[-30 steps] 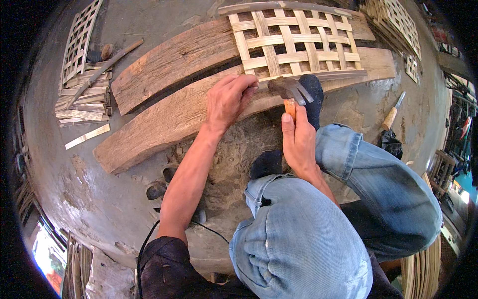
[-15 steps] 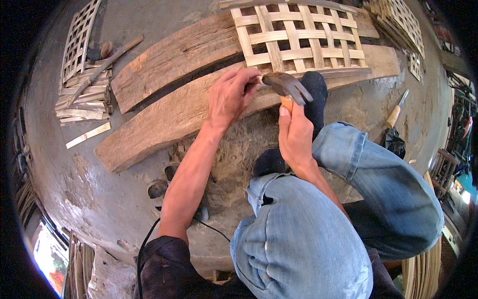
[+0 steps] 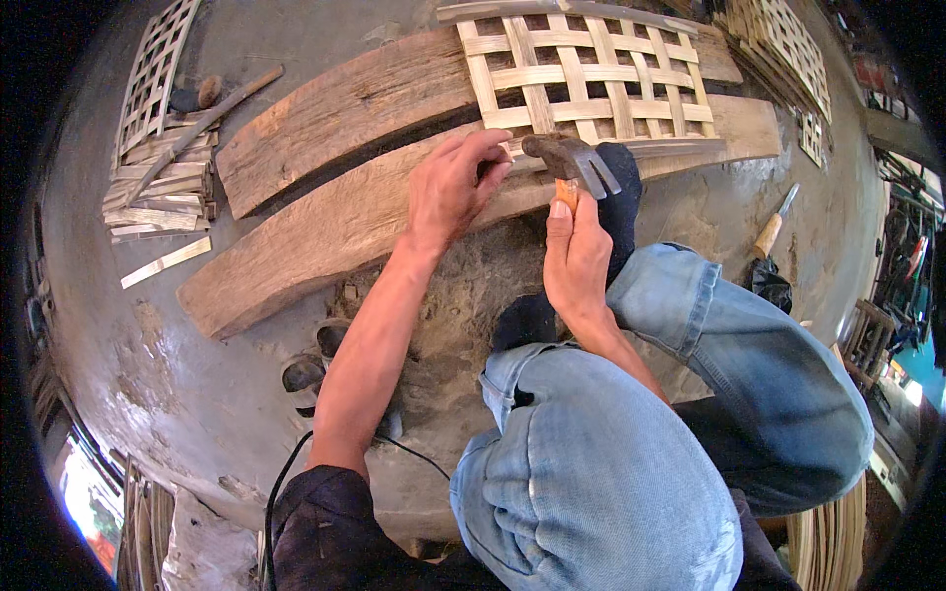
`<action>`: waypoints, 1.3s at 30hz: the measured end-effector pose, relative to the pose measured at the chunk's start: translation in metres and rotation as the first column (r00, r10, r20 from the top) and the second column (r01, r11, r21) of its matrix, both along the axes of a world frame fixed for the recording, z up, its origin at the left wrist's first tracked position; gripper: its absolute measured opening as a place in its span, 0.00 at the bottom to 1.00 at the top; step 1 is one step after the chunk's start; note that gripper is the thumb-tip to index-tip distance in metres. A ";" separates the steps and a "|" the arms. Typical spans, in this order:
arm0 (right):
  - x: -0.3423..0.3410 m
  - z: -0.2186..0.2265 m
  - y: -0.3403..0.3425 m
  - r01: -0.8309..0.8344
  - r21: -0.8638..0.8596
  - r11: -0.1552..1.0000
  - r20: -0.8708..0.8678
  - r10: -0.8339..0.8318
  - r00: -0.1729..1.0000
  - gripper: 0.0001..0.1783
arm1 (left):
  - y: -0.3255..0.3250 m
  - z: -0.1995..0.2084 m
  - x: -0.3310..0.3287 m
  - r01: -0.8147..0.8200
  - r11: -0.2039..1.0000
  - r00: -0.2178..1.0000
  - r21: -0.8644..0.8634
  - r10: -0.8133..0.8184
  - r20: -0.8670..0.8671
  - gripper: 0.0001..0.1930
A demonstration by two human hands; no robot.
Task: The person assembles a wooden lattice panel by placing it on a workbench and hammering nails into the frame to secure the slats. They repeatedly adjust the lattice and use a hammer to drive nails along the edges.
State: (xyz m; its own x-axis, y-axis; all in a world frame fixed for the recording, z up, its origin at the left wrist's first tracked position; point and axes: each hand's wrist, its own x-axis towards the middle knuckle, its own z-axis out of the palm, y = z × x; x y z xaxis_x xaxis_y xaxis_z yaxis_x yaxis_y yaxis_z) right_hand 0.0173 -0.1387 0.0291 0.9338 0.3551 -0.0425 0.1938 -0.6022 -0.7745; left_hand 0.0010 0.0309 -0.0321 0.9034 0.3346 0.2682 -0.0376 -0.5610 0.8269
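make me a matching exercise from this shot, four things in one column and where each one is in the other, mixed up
Things:
1. claw hammer
2. woven lattice panel
3. pile of loose strips
4. wooden-handled tool

Places:
A. on the floor, right of the bent knee
B. far left on the floor
C. in the right hand
D. lying across the two planks, by the left hand

Pairs: 1-C, 2-D, 3-B, 4-A

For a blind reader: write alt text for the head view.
A right hand holds a hammer over a woven lattice lying on two planks, while the left hand presses by the lattice's edge.
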 end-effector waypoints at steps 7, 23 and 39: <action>0.009 -0.005 0.013 0.025 0.026 0.999 0.013 -0.025 1.000 0.13 | 0.004 0.005 -0.005 -0.017 0.997 0.996 -0.072 0.011 -0.085 0.22; 0.000 -0.011 -0.008 -0.097 -0.001 0.995 0.081 0.096 0.992 0.14 | 0.020 0.005 -0.019 0.025 0.969 0.998 0.246 -0.011 -0.061 0.12; 0.005 0.032 -0.003 -0.048 -0.044 0.998 0.050 0.050 0.997 0.13 | 0.019 0.008 -0.020 0.023 0.981 0.998 0.191 -0.013 -0.053 0.13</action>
State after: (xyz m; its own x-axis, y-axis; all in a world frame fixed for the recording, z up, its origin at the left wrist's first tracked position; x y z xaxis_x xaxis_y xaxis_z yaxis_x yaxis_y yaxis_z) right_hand 0.0220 -0.1413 0.0609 0.9166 0.3997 -0.0109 0.2628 -0.6229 -0.7369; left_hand -0.0191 0.0500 -0.0241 0.9230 0.2656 0.2785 -0.0089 -0.7088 0.7054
